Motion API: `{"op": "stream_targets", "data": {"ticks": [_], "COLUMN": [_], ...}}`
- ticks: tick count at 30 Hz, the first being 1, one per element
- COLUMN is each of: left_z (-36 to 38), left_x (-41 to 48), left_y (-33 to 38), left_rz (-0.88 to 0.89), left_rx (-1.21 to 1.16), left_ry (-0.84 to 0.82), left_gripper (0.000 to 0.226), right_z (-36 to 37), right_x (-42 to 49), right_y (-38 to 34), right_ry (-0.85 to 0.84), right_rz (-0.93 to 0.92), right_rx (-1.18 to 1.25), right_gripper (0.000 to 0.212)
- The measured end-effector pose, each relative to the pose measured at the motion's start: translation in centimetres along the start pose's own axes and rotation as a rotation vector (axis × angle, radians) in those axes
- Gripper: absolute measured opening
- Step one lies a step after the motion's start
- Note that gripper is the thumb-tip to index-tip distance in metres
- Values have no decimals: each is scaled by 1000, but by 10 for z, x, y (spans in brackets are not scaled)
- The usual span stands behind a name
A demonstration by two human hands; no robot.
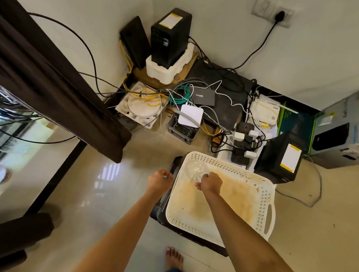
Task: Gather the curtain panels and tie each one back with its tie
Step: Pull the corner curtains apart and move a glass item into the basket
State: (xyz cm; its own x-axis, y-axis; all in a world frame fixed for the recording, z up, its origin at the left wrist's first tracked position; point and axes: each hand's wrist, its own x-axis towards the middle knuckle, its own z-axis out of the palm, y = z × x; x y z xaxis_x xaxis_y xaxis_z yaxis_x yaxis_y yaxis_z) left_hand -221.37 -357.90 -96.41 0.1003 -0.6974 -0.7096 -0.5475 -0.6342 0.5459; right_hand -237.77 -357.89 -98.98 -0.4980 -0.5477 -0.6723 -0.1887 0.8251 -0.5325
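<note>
Two hands meet at a white perforated plastic basket's (269,207) far corner: right hand (210,182) grips a clear crinkly object (195,169), perhaps a tie; left hand (161,178) curls, grasp unclear. Leftward, the dark brown curtain (50,72) hangs untied.

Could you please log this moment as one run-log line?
right hand grips clear plastic item over basket | left hand curled, contents unclear | curtain hangs loose

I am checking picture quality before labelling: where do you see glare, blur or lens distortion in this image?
Head view: a bright reflection sits on the floor tiles. Head view: the clear item in the right hand is smeared. Head view: the wide-angle lens bends the dark curtain and the walls.
</note>
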Motion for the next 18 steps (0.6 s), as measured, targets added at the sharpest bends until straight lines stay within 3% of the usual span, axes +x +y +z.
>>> {"op": "stream_targets", "data": {"ticks": [6, 9, 12, 18], "left_z": [-2, -5, -17, -67], "left_x": [-2, -9, -21, -38], "left_y": [-3, -3, 1, -6], "left_rz": [-11, -17, -29, -56], "left_rx": [-11, -33, -76, -156], "left_ry": [3, 13, 36, 105], "left_gripper": [21, 20, 16, 12], "right_z": [-2, -13, -16, 16], "right_x": [-2, -21, -41, -88], "right_y": [1, -8, -21, -54], "right_ry": [29, 211, 299, 202], "right_rz": [3, 7, -75, -299], "right_rx": [-158, -246, -211, -316], "right_gripper": [36, 52, 48, 28]}}
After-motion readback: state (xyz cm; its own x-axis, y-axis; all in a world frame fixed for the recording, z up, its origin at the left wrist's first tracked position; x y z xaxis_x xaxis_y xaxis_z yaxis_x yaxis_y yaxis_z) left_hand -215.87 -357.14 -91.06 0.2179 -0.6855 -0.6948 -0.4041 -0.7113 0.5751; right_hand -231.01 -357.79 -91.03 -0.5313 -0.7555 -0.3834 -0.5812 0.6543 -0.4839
